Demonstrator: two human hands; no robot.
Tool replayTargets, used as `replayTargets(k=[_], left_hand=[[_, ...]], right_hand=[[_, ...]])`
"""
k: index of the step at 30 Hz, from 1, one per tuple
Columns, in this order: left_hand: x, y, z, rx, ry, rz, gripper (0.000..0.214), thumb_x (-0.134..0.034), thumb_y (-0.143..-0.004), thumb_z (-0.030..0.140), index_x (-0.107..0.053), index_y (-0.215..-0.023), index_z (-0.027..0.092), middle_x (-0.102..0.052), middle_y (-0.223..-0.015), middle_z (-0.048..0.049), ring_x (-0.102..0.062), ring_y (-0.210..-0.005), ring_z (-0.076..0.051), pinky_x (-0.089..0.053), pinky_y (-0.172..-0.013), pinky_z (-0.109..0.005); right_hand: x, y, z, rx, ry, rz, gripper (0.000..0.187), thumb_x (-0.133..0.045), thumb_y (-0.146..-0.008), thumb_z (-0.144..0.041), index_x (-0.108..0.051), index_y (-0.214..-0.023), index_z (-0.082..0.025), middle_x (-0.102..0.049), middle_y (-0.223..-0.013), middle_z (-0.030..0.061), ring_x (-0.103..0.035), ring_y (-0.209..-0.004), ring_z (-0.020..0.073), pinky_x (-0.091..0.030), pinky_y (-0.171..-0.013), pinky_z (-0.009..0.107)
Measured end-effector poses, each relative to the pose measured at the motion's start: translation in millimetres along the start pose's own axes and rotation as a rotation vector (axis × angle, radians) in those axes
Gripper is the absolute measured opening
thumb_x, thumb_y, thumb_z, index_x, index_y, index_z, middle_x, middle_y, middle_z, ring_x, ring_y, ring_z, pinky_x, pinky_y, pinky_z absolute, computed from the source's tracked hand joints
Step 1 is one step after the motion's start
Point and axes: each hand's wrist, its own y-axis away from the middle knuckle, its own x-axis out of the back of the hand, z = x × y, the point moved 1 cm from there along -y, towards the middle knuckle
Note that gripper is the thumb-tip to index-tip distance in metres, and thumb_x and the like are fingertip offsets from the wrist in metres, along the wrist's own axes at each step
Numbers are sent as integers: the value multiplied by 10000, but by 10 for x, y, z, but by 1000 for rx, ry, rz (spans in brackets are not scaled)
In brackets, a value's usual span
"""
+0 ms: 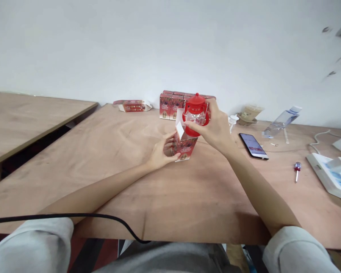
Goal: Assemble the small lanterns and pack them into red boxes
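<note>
My right hand (216, 127) is closed around a small red lantern (195, 113) with a clear middle and a thin wire handle. The lantern is upright, just above an open red printed box (186, 148) whose white flaps stand up. Whether its base has entered the box cannot be told. My left hand (162, 151) grips that box by its left side, thumb on the front, fingers behind. The box stands on the wooden table, slightly tilted in view.
Several red boxes (166, 106) stand in rows by the wall, beside a flattened box (133, 106). To the right are a white lantern (233, 120), a cup (251, 113), a phone (253, 146), a bottle (282, 122), a screwdriver (297, 170) and a power strip (329, 174). A black cable (102, 216) crosses in front.
</note>
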Motion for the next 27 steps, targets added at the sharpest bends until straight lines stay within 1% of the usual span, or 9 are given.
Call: replayTargets(k=[3, 7, 11, 13, 17, 19, 22, 24, 27], left_hand=[[6, 6, 12, 2, 0, -13, 728, -748, -694, 263, -397, -1330, 303, -564, -1258, -104, -612, -1107, -295, -576, -878, -525], [0, 11, 31, 37, 16, 4, 711, -736, -708, 253, -391, -1330, 271, -547, -1271, -122, -602, -1123, -282, -555, -912, -521], [-11, 10, 10, 66, 31, 18, 712, -748, -697, 268, -399, -1318, 271, -545, -1280, -119, -595, -1133, -276, -558, -908, -510], [-12, 10, -10, 65, 34, 20, 720, -763, -683, 280, -408, -1309, 270, -553, -1274, -112, -598, -1128, -282, -561, -902, -510], [-7, 11, -23, 56, 31, 15, 739, -767, -684, 288, -398, -1324, 269, -553, -1278, -114, -594, -1137, -286, -555, -913, -517], [-5, 8, -12, 44, 28, -5, 746, -760, -695, 278, -386, -1340, 280, -554, -1278, -109, -588, -1150, -280, -551, -925, -515], [0, 5, 7, 13, 13, -29, 749, -753, -703, 266, -378, -1349, 320, -559, -1274, -82, -594, -1137, -270, -557, -923, -515], [3, 3, 11, -7, 9, -35, 753, -744, -710, 257, -368, -1356, 343, -550, -1289, -69, -599, -1125, -266, -564, -917, -510], [8, 1, 5, -13, -8, -50, 754, -725, -724, 250, -356, -1376, 325, -548, -1292, -77, -592, -1134, -270, -558, -929, -500]], right_hand=[[-118, 42, -61, 2, -18, 24, 571, -706, -735, -441, -448, -1210, -259, -544, -1177, 72, -513, -1156, 317, -434, -988, 534], [-268, 84, -85, -47, -96, 27, 616, -693, -751, -437, -393, -1258, -258, -522, -1227, 79, -514, -1160, 307, -439, -991, 535], [-264, 101, -91, 9, -69, -7, 691, -722, -721, -391, -359, -1299, -285, -476, -1325, 67, -510, -1173, 299, -450, -977, 497], [-212, 88, -89, 28, -17, -74, 644, -730, -707, -368, -403, -1257, -287, -525, -1269, 56, -526, -1137, 296, -455, -950, 485], [-133, 44, -26, -18, 85, -167, 530, -772, -640, -356, -503, -1085, -253, -626, -1024, 41, -561, -963, 280, -472, -841, 454], [-140, 30, 25, -38, 131, -206, 421, -779, -620, -329, -545, -956, -231, -636, -912, 38, -557, -918, 272, -467, -815, 437], [-178, 22, 90, -39, 186, -255, 228, -744, -650, -297, -553, -741, -213, -630, -790, 40, -554, -891, 266, -454, -809, 422], [-191, 23, 111, -19, 192, -273, 191, -722, -671, -290, -550, -694, -210, -630, -766, 38, -555, -870, 256, -450, -807, 412], [-184, 33, 110, 16, 195, -310, 155, -708, -684, -270, -574, -725, -204, -634, -758, 37, -555, -855, 248, -450, -806, 408]])
